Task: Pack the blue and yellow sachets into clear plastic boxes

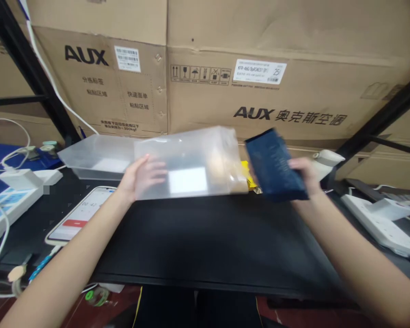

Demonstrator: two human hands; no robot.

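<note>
My left hand (140,175) grips the left end of a frosted translucent plastic bag (191,150), its fingers showing hazily through the plastic. A white rectangle (187,180) shows on or through the bag, and a pale blurred shape is visible toward its right end. To the right, my right hand (305,175) is closed around a dark blue box (275,166), held tilted above the table and apart from the bag. Faint lettering on the box is too blurred to read. Behind them, something yellow (248,173) is partly hidden.
A translucent plastic tray (99,155) stands at the back left of the black table (205,237). Near my left forearm lies a phone (78,218) showing a timer. Power strips (20,191) lie at both sides. Large cardboard boxes (205,100) wall off the back; a white cylindrical object (326,161) stands right.
</note>
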